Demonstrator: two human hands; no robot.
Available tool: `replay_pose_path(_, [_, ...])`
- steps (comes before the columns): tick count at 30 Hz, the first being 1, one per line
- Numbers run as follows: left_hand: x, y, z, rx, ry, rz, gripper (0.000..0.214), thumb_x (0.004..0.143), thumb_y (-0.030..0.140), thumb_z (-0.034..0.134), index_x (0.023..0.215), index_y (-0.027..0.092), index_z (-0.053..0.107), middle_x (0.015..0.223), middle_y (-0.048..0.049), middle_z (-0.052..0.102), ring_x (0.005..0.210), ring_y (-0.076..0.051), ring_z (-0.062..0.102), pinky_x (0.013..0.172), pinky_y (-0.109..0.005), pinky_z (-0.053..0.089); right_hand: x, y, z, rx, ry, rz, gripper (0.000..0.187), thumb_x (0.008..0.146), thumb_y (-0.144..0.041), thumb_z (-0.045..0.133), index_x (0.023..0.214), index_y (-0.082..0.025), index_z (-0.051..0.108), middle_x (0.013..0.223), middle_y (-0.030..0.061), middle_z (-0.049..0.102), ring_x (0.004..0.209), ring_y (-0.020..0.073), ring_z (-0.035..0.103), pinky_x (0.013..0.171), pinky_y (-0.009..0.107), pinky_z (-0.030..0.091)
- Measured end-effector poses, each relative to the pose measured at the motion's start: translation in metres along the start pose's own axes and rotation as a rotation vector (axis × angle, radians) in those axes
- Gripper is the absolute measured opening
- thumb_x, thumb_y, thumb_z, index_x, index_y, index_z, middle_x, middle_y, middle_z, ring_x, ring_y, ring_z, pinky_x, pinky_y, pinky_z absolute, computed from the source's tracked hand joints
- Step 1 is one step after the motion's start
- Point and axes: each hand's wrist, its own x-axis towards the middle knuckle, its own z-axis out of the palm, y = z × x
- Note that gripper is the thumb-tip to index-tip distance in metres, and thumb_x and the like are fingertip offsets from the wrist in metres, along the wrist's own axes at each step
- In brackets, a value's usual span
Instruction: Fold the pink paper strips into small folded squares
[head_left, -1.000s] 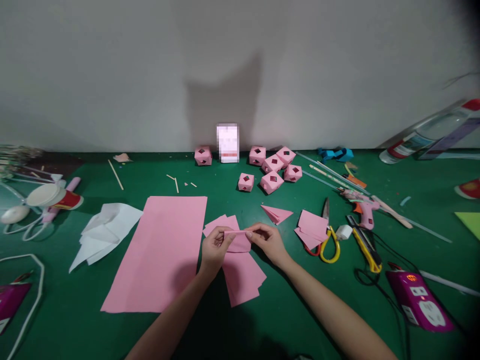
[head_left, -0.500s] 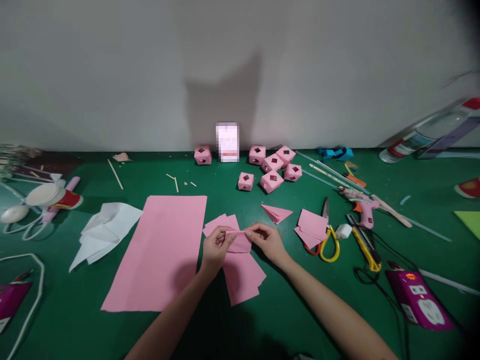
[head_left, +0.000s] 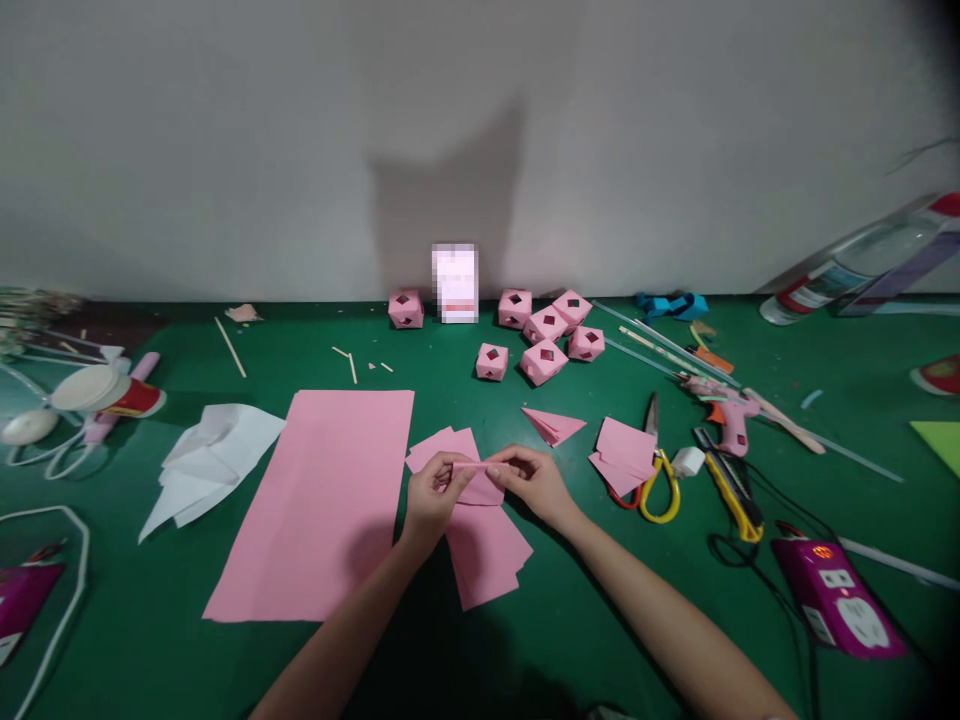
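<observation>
Both hands pinch the far edge of a small pink paper piece (head_left: 480, 488), which has a narrow fold along that edge. My left hand (head_left: 433, 497) is closed on its left corner, thumb on top. From the right, my right hand (head_left: 534, 482) grips the same fold with thumb and fingers. Beneath lie loose pink paper pieces (head_left: 487, 560), partly covered by the held one. A large pink sheet (head_left: 322, 480) lies left of my left hand. Beyond my right hand rests a folded pink paper triangle (head_left: 553, 426).
Several pink paper boxes (head_left: 544, 362) with diamond holes stand near the wall, beside a blurred phone (head_left: 456, 285). To the right lie pink squares (head_left: 624, 450), scissors (head_left: 660, 490), a utility knife (head_left: 735, 495), a glue gun (head_left: 726, 412) and a purple power box (head_left: 838, 598). White paper (head_left: 214, 460) lies left.
My right thumb and fingers have shifted slightly left along the folded edge. The left hand keeps its pinch, and the other things stay in place.
</observation>
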Motion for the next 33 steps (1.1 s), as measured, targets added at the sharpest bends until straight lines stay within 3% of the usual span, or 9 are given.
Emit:
replay_pose_path(22, [-0.0009, 0.0004, 0.0000, 0.079, -0.016, 0.022, 0.019, 0.078, 0.033, 0.068, 0.085, 0.015, 0.066, 0.074, -0.0028, 0.067, 0.069, -0.014, 0.063, 0.062, -0.021, 0.047, -0.0001, 0.0049, 0.0021, 0.069, 0.008, -0.063, 0.026, 0.073, -0.041, 0.072, 0.074, -0.016, 0.066, 0.063, 0.0002, 0.060, 0.052, 0.0093, 0.046, 0.048, 0.023, 0.035])
replay_pose_path(33, [-0.0031, -0.0001, 0.0005, 0.136, -0.025, 0.063, 0.017, 0.078, 0.032, 0.069, 0.086, 0.016, 0.069, 0.077, -0.0035, 0.069, 0.070, -0.014, 0.063, 0.064, -0.021, 0.047, -0.0019, 0.0040, 0.0023, -0.037, 0.029, -0.103, 0.022, 0.077, -0.039, 0.067, 0.075, -0.017, 0.067, 0.068, 0.0020, 0.061, 0.060, 0.0119, 0.050, 0.054, 0.024, 0.039])
